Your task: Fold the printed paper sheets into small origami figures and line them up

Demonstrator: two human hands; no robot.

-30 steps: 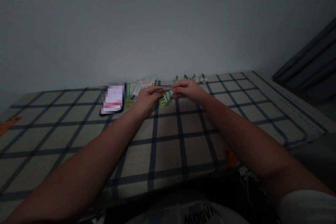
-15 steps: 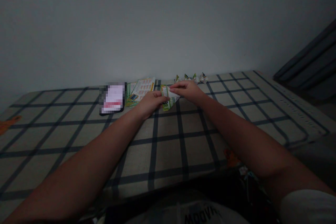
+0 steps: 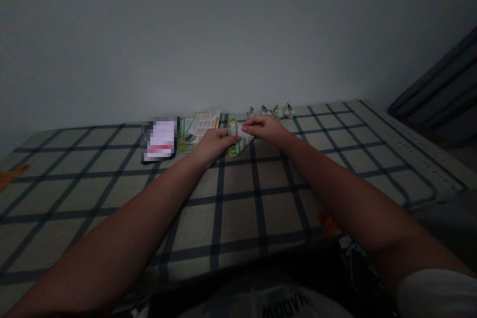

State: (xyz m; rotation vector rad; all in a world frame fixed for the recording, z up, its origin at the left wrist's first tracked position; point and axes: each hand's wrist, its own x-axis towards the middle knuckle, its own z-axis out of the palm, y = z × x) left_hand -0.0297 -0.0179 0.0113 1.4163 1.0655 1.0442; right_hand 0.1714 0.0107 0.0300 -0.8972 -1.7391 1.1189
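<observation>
A small green and white printed paper [image 3: 237, 139], partly folded, lies on the checked cloth [image 3: 238, 194] far from me. My left hand [image 3: 214, 144] presses on its left side with closed fingers. My right hand [image 3: 265, 129] pinches its upper right part between thumb and fingers. Both forearms stretch forward over the cloth. The paper's lower part is hidden by my hands.
A flat stack of green printed leaflets [image 3: 197, 128] lies left of the hands, beside a dark phone [image 3: 160, 140] with a lit screen. Several small folded paper shapes [image 3: 274, 110] stand in a row near the wall. The room is dim.
The paper came down from the air onto the cloth and opened flatter. Both hands sank with it and now press and pinch it in place.
</observation>
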